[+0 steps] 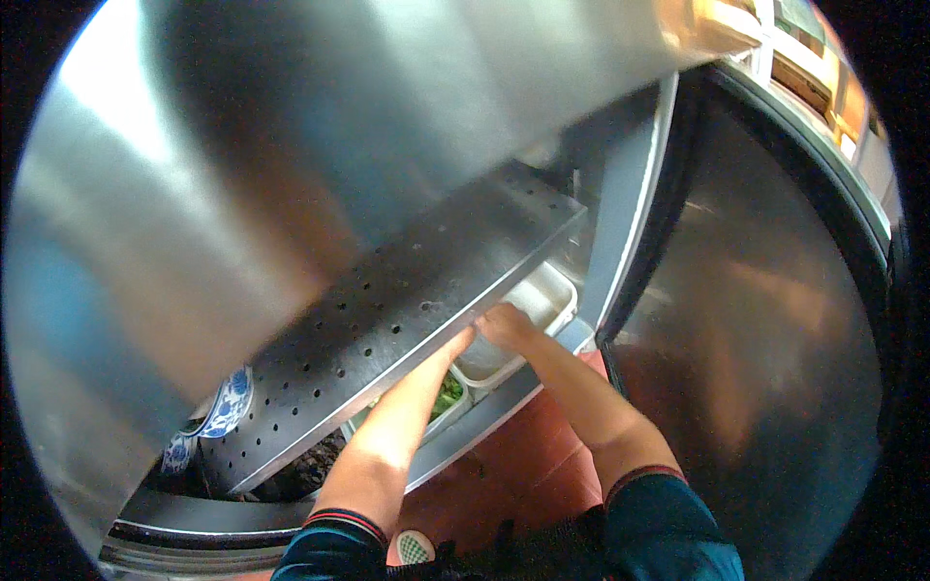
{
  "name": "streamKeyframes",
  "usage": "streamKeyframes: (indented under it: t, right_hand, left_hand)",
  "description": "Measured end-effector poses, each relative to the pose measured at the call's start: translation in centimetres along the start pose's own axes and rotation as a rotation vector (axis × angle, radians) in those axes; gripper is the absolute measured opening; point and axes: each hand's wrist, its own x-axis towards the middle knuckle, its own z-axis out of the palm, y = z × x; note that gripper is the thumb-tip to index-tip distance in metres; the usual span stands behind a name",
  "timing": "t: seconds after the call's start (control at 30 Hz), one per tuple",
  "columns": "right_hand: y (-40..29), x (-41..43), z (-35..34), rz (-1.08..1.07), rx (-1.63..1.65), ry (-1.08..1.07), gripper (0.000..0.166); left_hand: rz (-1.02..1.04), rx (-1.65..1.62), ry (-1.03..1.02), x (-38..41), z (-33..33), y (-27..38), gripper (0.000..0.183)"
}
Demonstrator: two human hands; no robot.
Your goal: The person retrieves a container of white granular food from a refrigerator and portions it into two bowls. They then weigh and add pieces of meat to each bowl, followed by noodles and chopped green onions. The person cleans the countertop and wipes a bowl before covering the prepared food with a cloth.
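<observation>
Both my arms reach under a perforated metal shelf (pixel 363 319) inside an open stainless steel cabinet. My right hand (pixel 503 326) is over a white rectangular tub (pixel 564 294), its fingers bent and partly hidden at the shelf's edge. Just left of it, my left hand (pixel 463 338) goes beneath the shelf edge, and its fingers are hidden. Whether either hand holds anything cannot be seen. A second container (pixel 465 399) with green leafy vegetables (pixel 448 394) lies partly behind my left forearm. Dark contents (pixel 309 468) show farther left under the shelf.
The cabinet door (pixel 741 305) stands open on the right, with a dark gasket. Blue-and-white patterned bowls (pixel 231 403) sit at the shelf's left end. A large steel surface (pixel 290 145) fills the upper left. Below is a red tiled floor (pixel 508 454).
</observation>
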Motion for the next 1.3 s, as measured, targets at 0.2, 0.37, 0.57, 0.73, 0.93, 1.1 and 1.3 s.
streamKeyframes:
  t: [0.2,0.37,0.57,0.73,0.93,1.1,1.3]
  right_hand:
    - [1.0,-3.2,5.7,0.084,0.662,0.398,0.034]
    - [-0.4,-5.4,6.5,0.111,0.504,0.481,0.032]
    - [-3.3,-10.9,3.0,0.177,0.534,0.313,0.024]
    - [-6.0,-17.7,-4.1,0.463,1.152,0.374,0.024]
    - [-11.9,-25.0,-9.5,0.151,1.267,0.624,0.019]
    - [-18.7,-27.7,-18.4,0.018,1.322,0.937,0.023]
    - [-30.6,-23.4,-29.1,0.396,1.557,1.251,0.024]
  left_hand:
    - [-0.078,-0.003,0.002,0.3,0.0,3.0,0.042]
    - [-0.112,-0.008,-0.019,-0.3,-0.3,3.8,0.044]
    - [-0.135,0.018,-0.014,-0.5,-1.2,4.9,0.046]
    - [-0.143,0.040,-0.043,-0.8,-1.6,5.1,0.048]
    - [-0.098,0.106,-0.092,-4.7,-3.6,7.3,0.051]
    - [-0.033,0.097,-0.251,-13.9,-5.9,11.3,0.054]
    - [-0.374,-0.785,-0.697,-34.6,-8.9,12.3,0.042]
